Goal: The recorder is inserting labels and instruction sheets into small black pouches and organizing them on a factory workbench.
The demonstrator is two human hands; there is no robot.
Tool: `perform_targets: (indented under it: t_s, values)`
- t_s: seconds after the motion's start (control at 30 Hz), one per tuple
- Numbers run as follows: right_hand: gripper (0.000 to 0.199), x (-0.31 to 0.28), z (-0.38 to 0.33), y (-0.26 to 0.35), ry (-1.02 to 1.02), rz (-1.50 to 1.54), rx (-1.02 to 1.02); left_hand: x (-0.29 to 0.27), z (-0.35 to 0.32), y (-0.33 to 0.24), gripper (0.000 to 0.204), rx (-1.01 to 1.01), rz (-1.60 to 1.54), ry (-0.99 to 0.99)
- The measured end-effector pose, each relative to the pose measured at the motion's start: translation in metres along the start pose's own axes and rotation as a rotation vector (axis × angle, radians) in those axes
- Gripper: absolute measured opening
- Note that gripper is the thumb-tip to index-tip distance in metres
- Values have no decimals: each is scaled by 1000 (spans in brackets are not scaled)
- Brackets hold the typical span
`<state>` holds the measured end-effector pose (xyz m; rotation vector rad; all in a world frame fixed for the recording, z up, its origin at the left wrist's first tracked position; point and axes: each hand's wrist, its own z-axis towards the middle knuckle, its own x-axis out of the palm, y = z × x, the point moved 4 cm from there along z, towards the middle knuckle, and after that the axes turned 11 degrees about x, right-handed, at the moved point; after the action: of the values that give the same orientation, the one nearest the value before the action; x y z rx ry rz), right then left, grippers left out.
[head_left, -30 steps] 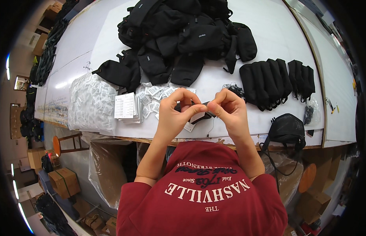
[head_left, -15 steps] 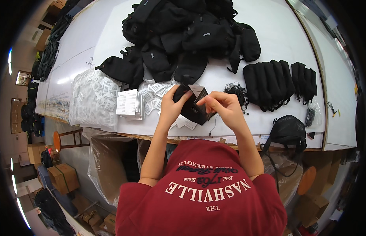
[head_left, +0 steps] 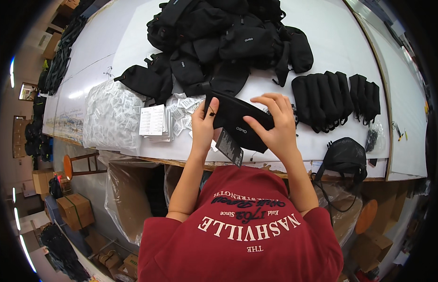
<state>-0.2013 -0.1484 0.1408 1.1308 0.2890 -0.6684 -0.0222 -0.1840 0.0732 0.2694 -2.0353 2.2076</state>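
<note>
A black fabric pouch (head_left: 235, 117) is held tilted above the table's near edge. My left hand (head_left: 203, 124) grips its left end, thumb on the front face near a small black cord piece. My right hand (head_left: 278, 127) is at the pouch's right end, thumb against the front and fingers spread apart; whether the fingertips touch it I cannot tell. Below the pouch hangs a dark printed hang tag (head_left: 229, 147). To the left of my left hand are loose small white labels (head_left: 183, 113) and a stack of white printed cards (head_left: 152, 121).
A heap of black bags (head_left: 214, 42) fills the far middle of the white table (head_left: 341, 28). A clear bag of labels (head_left: 113, 117) stands at left. Rows of black pouches (head_left: 322, 101) lie at right, near a black mesh bag (head_left: 345, 157) at the table edge. Cartons (head_left: 75, 211) stand below.
The pouch has turned so its front face lies broadside, and the dark tag now dangles below it. My right hand has gone from a pinch beside the tag to spread fingers at the pouch's right end.
</note>
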Motion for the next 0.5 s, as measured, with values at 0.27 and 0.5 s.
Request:
perform_targets:
  t_s: [0.27,0.5]
  values:
    - [36,-6,13,-35,-203,103,185,15,-11,-13,32,34,137,100]
    - [26,10,4,-22,9,39,89,16,-14,-15,31,25,75,85]
